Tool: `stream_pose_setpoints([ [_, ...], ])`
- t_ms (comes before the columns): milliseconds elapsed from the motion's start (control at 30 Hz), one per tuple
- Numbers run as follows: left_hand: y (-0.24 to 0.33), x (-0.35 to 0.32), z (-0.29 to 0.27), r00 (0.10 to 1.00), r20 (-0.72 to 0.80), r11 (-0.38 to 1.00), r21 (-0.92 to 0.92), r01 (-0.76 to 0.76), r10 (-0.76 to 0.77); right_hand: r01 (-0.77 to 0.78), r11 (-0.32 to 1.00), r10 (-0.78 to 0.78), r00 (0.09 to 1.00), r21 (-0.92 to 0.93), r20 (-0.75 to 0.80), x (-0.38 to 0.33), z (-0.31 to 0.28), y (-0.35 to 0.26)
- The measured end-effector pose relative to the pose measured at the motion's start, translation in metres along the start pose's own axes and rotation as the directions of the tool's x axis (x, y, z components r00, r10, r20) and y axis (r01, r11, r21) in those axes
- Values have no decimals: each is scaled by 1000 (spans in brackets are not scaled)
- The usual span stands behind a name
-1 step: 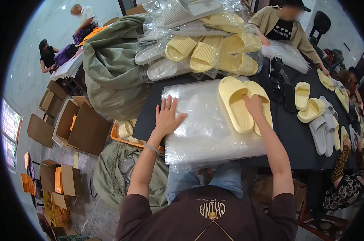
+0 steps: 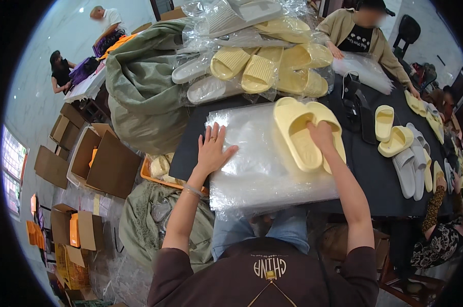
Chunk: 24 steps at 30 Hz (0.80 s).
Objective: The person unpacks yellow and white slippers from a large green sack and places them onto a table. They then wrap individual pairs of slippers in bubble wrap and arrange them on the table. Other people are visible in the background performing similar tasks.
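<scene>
The left hand [image 2: 211, 151] lies flat with fingers spread wide on a stack of clear plastic bags [image 2: 264, 163] that covers the near part of the dark surface [image 2: 369, 169], pinning it down. The right hand [image 2: 321, 134] rests on a pair of pale yellow foam slides [image 2: 300, 130], fingers curled over their near ends in a light hold; how firmly it grips I cannot tell. The slides lie side by side, touching, on the far right part of the bag stack, soles down. Their long axis runs from near right to far left, and the rounded ends point away from the person toward the heap of bagged yellow and white slides [image 2: 257, 69] beyond. To handle this well, it seems best to keep the left palm pressed so the slippery top sheet does not slide, and keep the two slides aligned as one unit. Loose yellow and grey slides [image 2: 402, 148] lie well apart to the right
</scene>
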<state>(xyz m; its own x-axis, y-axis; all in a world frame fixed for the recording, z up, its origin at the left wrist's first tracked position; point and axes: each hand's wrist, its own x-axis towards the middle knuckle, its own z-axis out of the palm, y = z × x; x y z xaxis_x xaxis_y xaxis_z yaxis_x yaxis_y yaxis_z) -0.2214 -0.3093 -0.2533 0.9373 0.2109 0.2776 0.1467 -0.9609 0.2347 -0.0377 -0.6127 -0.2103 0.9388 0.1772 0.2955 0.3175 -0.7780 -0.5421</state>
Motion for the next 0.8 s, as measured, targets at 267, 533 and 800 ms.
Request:
stream_pose_setpoints([
  [267, -66, -13, 60, 990, -23, 758, -640, -121, 139, 171, 912, -368, 741, 372, 561, -53, 52, -159],
  [533, 2, 6, -9, 984, 175, 999, 3, 34, -34, 202, 949, -291, 853, 240, 434, -9, 95, -134],
  [800, 1, -1, -2, 1000, 19, 1000, 4, 5, -5, 65, 997, -71, 971, 35, 229, 22, 50, -18],
])
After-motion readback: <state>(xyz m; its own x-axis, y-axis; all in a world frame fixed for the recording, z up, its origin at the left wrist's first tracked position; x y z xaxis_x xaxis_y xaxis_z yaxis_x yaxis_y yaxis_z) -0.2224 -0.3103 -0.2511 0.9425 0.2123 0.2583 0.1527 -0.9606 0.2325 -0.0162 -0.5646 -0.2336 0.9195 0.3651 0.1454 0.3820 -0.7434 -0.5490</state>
